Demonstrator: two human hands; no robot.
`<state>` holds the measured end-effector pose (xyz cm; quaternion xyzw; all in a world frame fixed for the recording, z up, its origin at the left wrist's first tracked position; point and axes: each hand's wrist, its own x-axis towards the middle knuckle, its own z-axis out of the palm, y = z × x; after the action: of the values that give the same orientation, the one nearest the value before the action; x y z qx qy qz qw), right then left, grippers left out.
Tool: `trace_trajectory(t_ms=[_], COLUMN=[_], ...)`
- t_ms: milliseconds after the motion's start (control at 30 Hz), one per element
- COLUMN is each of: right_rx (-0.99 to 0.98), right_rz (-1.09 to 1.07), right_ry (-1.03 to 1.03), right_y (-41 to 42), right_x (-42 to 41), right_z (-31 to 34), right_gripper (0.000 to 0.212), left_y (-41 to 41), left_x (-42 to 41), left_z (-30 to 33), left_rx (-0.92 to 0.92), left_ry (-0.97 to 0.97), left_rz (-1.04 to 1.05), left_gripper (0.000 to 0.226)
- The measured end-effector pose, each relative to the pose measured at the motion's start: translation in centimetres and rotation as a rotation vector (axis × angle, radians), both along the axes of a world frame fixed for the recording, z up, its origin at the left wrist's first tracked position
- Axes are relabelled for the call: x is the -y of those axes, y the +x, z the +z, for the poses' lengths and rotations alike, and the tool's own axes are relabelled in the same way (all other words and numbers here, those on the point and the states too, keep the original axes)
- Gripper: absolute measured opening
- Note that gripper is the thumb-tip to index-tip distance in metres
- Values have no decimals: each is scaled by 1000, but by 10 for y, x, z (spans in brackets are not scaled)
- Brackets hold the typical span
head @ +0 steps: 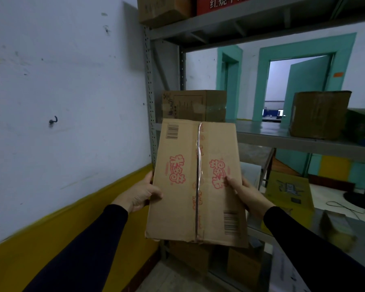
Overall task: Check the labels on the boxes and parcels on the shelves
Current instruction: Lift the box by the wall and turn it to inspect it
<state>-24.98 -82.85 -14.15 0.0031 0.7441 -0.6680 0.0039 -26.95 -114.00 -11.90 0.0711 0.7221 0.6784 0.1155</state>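
My left hand and right hand grip the side edges of the cardboard box, held up before the shelves — stiff, probably light, best taken by these edges.

Wall: white, scuffed, filling the frame's left; yellow band along its base.
Hook: dark, centre left.
Shelving: grey metal, right.
Doorways: 2 teal frames, upper right.
Light: dim.
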Motion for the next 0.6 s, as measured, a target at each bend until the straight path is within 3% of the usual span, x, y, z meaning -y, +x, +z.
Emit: trace_trajectory(t_ms=[67,167,333,433,600], right_rx=[7,7,-11,-22,9], right_rz=[-17,-36,-30,-24,-12], right_ry=[13,45,73,72,12], right_y=[0,1,6,3,1], right_x=[-1,-3,-7,-16,-26], right_z=[0,1,2,-2,-3], right_gripper=[50,51,49,52,65], left_y=[-4,-10,-17,-18,-28], left_x=[-3,-10,-11,-9,-11], left_z=[0,5,11,7,1], left_rx=[-1,-49,-147,-157,-110], left_ry=[0,14,-135,-162,-117], left_rz=[30,143,155,89,189], left_gripper=[77,58,52,57,79])
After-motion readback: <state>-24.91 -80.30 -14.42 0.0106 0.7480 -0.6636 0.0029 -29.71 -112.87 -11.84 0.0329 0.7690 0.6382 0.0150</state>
